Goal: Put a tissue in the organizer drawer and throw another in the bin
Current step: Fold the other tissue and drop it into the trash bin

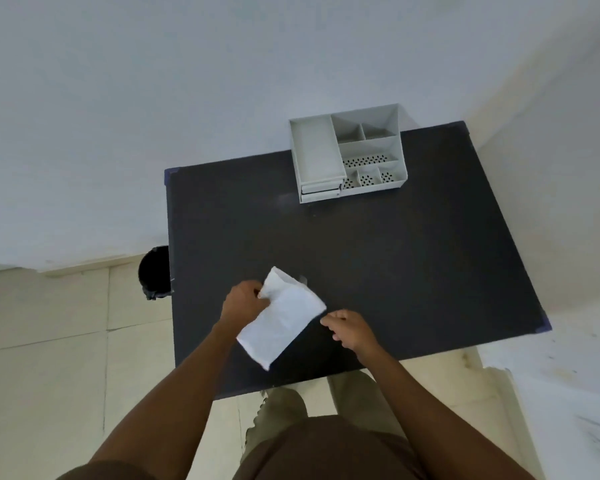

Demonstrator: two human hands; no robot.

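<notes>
A white tissue point(280, 318) hangs flat over the near part of the dark table point(395, 265). My left hand point(240, 301) pinches its upper left corner. My right hand point(352, 329) is just right of the tissue's right corner, fingers curled, and I cannot tell whether it touches the tissue. The grey desk organizer point(349, 157) stands at the far edge of the table, with its small drawers point(321, 191) at its front left looking pushed in. The black bin point(154, 277) stands on the floor against the table's left edge, partly hidden by the tabletop.
A white wall runs behind the table and to its right. Pale floor tiles point(49, 341) lie on the left. My legs and shirt fill the bottom of the view, close to the table's near edge.
</notes>
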